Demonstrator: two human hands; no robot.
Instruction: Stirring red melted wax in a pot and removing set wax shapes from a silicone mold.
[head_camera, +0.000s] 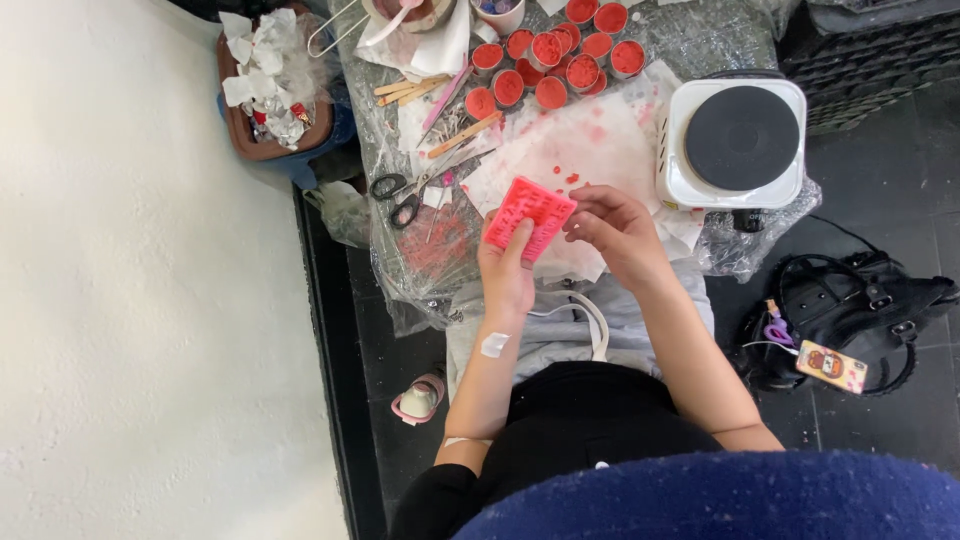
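Beyond my grip runs the tabletop (660, 40), wrapped in crinkled clear plastic sheet. To the left of my grip a plain white wall (140, 300) fills that whole side, evenly lit by soft daylight. Below and to the right of my grip lies a dark tiled floor (880, 200), dull and shadowed. A black bag (850, 300) sits on that floor, off to the right, and a black crate (880, 60) stands farther up on the same side.

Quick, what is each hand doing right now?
Left hand: closed on the red rectangular silicone mould, holding it up.
Right hand: fingers curled at the mould's right edge, touching it.
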